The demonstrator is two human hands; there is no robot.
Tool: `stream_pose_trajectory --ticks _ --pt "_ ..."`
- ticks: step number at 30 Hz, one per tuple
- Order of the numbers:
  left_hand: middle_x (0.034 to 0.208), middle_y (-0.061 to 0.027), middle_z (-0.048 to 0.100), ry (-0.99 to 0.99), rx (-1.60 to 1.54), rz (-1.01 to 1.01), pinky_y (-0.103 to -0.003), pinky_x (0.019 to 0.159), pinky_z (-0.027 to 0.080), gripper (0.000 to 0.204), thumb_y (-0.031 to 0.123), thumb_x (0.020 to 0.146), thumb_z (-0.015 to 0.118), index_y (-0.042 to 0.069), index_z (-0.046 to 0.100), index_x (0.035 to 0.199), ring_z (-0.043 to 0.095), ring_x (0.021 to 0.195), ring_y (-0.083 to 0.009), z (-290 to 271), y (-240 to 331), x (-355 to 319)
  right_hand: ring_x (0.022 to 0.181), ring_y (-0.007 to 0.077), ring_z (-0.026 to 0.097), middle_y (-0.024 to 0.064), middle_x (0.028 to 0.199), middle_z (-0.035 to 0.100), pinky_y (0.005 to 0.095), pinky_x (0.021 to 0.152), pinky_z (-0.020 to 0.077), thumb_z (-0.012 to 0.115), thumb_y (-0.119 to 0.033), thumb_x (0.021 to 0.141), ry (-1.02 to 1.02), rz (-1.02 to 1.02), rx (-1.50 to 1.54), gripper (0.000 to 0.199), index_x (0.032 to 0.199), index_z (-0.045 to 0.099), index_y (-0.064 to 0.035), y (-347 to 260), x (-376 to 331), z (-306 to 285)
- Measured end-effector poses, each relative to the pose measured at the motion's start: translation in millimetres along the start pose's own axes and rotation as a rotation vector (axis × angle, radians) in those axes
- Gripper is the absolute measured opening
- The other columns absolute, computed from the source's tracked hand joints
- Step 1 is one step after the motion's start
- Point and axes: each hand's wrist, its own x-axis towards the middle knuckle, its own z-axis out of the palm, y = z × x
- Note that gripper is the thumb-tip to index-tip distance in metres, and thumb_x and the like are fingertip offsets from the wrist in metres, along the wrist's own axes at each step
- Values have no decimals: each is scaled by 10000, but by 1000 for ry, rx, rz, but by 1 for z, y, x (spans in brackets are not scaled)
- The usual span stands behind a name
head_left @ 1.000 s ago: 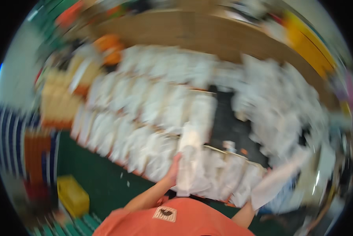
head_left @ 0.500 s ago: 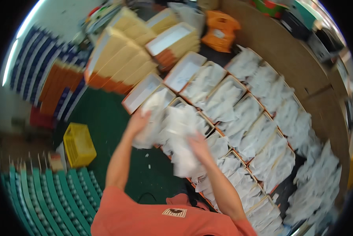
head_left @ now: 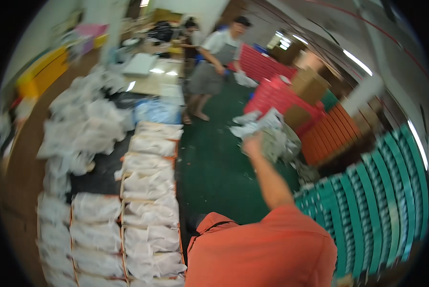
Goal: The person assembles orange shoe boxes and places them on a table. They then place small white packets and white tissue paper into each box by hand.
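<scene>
Floor: green floor, rows of white bagged packs in trays along the left.
Right hand: right hand up at arm's length, fist closed round a bundle of crumpled white bags.
Bundle: long axis roughly level, loose ends pointing left and right, over the floor near the red crates.
Left hand: out of sight.
Background: another person standing beyond.

Item: bundle of crumpled white plastic bags, translucent, bunched and creased, loose ends flaring left and up. Held aloft in my right hand, arm outstretched, above the green floor, well apart from the table.
</scene>
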Motion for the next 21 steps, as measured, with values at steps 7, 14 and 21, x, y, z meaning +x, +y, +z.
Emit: stream_pose_trajectory --ticks 7,14,21 --pt "1442 -232 471 -292 -317 11 -433 1062 434 629 408 991 450 6 388 1471 497 1283 -362 63 113 52 880 309 592 168 1062 586 447 808 518 632 -131 805 1213 110 -93 769 1466 252 -36 241 31 -535" --pt "1443 -222 465 -265 -877 -639 -442 1060 432 640 383 976 473 5 364 1482 509 1259 -367 49 -33 -56 774 240 604 113 958 620 379 694 520 609 -114 866 692 480 -127 575 1400 410 -34 306 -82 -558" --pt "1443 -213 459 435 -939 -1054 -451 1058 431 657 357 961 496 4 340 1493 521 1235 -371 -29 -207 -275 721 132 593 44 838 631 279 586 485 624 -65 912 -919 381 65 440 1343 546 -20 154 -111 -32"
